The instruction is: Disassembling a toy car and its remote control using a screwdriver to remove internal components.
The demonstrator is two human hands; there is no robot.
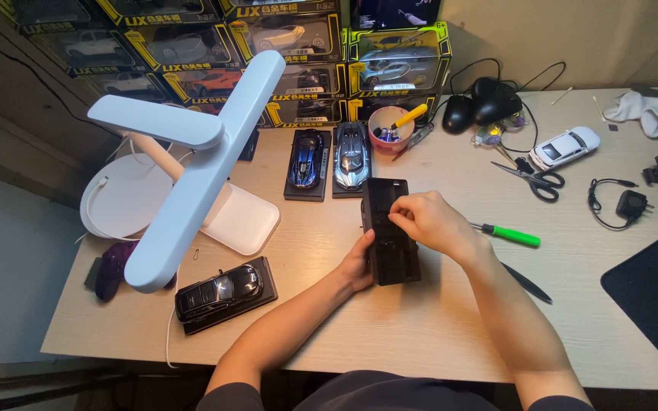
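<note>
Desk-top: both hands (401,236) grip black base (390,232), fingers seemingly curled.

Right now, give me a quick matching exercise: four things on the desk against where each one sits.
Things:
1. black base
2. green-handled screwdriver
3. white model car
4. scissors

Places:
A. far right of the desk, near the black mice
B. held between the left hand and the right hand
C. on the desk just right of the right hand
D. just in front of the white model car

Pairs: 1-B, 2-C, 3-A, 4-D
</note>
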